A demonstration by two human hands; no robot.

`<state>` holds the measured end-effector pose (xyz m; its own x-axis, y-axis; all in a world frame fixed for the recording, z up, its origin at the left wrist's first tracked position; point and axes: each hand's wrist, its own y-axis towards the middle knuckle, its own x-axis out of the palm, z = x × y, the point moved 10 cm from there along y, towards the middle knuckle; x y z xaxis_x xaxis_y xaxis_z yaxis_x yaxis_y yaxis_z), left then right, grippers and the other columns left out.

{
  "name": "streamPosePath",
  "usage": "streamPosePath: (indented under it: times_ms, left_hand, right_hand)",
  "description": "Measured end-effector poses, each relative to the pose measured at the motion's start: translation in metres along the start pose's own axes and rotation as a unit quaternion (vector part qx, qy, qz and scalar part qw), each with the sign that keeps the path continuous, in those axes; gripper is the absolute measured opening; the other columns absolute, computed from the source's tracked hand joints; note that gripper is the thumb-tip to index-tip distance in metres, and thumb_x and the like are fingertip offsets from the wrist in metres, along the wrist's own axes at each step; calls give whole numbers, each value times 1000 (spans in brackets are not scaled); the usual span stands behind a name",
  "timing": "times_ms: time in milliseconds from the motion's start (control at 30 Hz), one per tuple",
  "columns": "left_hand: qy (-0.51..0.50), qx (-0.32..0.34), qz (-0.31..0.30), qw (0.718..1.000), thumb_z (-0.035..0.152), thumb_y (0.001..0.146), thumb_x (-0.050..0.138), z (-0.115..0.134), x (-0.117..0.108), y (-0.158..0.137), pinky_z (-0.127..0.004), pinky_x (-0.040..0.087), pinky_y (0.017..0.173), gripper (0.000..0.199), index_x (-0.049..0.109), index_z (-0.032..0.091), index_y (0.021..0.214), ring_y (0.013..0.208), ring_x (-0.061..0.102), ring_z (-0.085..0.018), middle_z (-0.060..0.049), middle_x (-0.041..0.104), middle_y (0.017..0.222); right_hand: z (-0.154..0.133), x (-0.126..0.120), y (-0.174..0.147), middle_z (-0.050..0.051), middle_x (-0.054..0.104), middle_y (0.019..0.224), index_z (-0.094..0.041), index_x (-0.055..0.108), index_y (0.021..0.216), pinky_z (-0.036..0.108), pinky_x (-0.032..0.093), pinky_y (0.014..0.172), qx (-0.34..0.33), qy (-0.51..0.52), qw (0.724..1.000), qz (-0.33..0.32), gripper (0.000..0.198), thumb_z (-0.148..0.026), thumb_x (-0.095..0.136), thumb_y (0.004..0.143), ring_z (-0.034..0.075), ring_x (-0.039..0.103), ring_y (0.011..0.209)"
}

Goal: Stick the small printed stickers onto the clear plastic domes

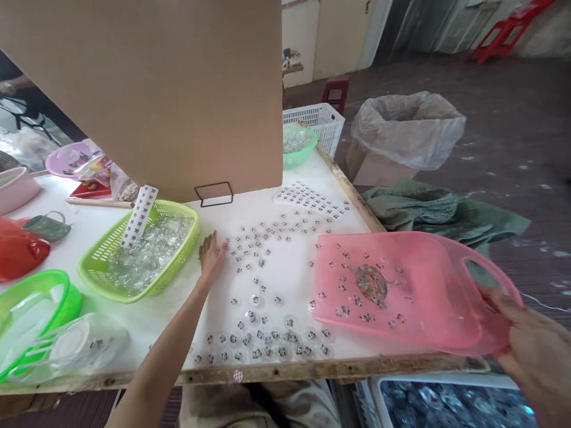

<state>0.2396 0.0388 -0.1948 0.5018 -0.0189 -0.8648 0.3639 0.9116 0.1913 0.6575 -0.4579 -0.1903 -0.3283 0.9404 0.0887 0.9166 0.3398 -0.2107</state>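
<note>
Head view: right hand [529, 342], grip closed round handle of pink tray [423, 291]; tray at right of tabletop [298, 270], marked pieces showing on or through it. Left hand [212, 255], grip loose, fingers outstretched, just beside scattered marked discs [282, 351]. Yellow-green basket [177, 264]: clear pieces, patterned strip [140, 214] leaning inside. Green bowl [301, 158], far corner: clear pieces. Green basket [70, 300], left: pale pieces, hard to identify. White tub [377, 398], below right edge: glossy clear pieces.
</note>
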Motion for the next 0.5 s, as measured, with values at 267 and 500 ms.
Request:
streamPosePath:
  times_ms: [267, 500]
  left_hand:
    - [-78, 124, -89, 985, 47, 101, 34, 89, 53, -1, -49, 20, 122, 53, 48, 21, 146, 146, 34, -26, -8, 49, 151]
    - [-190, 183, -135, 955, 50, 101, 35, 158, 76, -42, -46, 33, 117, 52, 53, 24, 142, 139, 46, -25, -7, 55, 147]
  right_hand:
    - [3, 36, -17, 5, 76, 87, -29, 77, 79, 30, 64, 59, 50, 51, 993, 99, 19, -39, 80, 64, 25, 73, 80]
    - [11, 103, -23, 1, 71, 120, -26, 75, 105, 18, 57, 84, -6, 80, 996, -32, 37, -39, 79, 70, 15, 64, 116]
